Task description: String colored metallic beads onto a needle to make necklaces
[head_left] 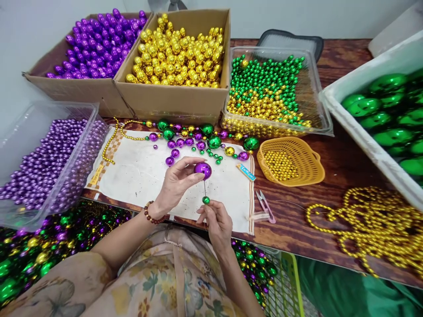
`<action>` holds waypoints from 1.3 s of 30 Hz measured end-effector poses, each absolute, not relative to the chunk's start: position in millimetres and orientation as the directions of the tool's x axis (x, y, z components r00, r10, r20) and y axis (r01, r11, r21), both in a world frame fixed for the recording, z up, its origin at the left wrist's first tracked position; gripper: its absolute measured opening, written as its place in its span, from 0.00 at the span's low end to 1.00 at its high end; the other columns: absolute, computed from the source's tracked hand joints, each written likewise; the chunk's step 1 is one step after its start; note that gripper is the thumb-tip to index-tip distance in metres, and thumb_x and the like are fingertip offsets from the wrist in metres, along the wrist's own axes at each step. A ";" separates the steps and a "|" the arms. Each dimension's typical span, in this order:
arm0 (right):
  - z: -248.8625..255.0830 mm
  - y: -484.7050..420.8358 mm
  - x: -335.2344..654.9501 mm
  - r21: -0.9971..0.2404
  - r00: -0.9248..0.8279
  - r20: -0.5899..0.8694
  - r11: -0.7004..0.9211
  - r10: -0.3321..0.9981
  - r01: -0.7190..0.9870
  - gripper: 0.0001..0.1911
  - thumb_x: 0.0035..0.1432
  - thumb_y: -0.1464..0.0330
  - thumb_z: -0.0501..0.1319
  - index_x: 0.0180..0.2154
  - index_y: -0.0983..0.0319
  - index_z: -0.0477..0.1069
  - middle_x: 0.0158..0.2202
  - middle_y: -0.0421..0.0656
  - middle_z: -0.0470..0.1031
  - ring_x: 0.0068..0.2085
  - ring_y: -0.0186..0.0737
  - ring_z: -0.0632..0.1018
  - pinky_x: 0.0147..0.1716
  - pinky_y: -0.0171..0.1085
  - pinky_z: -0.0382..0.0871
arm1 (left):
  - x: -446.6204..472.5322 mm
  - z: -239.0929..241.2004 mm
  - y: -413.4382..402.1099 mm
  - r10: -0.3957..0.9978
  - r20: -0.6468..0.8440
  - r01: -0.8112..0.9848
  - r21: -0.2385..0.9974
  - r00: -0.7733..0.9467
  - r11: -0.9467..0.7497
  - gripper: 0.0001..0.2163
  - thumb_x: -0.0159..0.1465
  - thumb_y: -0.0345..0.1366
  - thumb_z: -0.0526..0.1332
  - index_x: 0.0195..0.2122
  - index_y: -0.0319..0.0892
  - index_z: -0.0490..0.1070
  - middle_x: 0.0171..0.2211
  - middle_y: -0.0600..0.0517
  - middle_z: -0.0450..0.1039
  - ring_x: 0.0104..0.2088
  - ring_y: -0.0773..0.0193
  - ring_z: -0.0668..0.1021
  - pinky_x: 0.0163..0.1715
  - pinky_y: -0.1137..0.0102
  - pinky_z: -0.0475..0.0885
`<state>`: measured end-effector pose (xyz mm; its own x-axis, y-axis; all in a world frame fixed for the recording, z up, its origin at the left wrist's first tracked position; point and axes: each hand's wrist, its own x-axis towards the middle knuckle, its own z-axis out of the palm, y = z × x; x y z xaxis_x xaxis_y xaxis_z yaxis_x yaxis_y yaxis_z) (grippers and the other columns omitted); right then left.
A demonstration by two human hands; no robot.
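My left hand (176, 182) pinches a large shiny purple bead (202, 169) above a white cloth (139, 176). A thin needle (205, 189) runs down from that bead to a small green bead (205, 200), which sits at the fingertips of my right hand (216, 222). My right hand is closed in a pinch on the needle's lower end. Loose purple, green and gold beads (198, 138) lie strung across the cloth's far edge. A brown bead bracelet is on my left wrist.
Cardboard boxes of purple beads (95, 44) and gold beads (178, 53) stand at the back. A clear tray of green and gold beads (267, 92), a yellow basket (291, 160), small snips (264, 204), gold strands (373, 229), a tub of large green balls (390, 110) and a purple-bead tray (46, 163) surround me.
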<state>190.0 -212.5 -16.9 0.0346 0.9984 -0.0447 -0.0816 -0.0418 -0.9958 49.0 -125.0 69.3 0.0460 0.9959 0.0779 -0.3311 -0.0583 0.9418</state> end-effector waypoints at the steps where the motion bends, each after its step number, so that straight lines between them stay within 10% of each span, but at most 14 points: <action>1: -16.5 -210.6 190.4 -0.996 0.027 -0.030 -0.028 0.999 -0.082 0.10 0.69 0.60 0.57 0.42 0.60 0.70 0.29 0.40 0.80 0.20 0.33 0.78 0.23 0.34 0.72 | 49.3 71.8 -126.6 0.995 0.098 -0.302 0.950 0.036 -0.083 0.13 0.59 0.37 0.72 0.45 0.47 0.80 0.44 0.50 0.77 0.42 0.66 0.79 0.44 0.72 0.78; 26: -21.2 -231.0 181.5 -0.997 0.110 0.079 0.076 0.991 0.031 0.09 0.70 0.64 0.56 0.40 0.60 0.72 0.25 0.39 0.79 0.19 0.36 0.79 0.22 0.34 0.73 | 52.5 79.6 -116.1 0.998 -0.036 -0.498 0.865 0.054 0.058 0.13 0.56 0.41 0.74 0.42 0.46 0.81 0.39 0.51 0.80 0.36 0.66 0.80 0.42 0.67 0.79; 39: -7.1 -215.2 178.2 -0.995 0.092 0.096 0.098 0.991 -0.016 0.10 0.71 0.63 0.55 0.39 0.60 0.71 0.26 0.37 0.78 0.17 0.31 0.75 0.19 0.32 0.68 | 59.4 72.7 -131.3 0.987 0.160 -0.326 0.934 0.011 -0.147 0.13 0.58 0.35 0.73 0.44 0.45 0.78 0.42 0.50 0.78 0.42 0.66 0.79 0.44 0.73 0.77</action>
<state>178.2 -215.2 -7.1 0.0925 0.9911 0.0958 -0.0161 0.0977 -0.9951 59.4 -131.3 72.7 0.0113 0.9871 0.1598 -0.3255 -0.1474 0.9340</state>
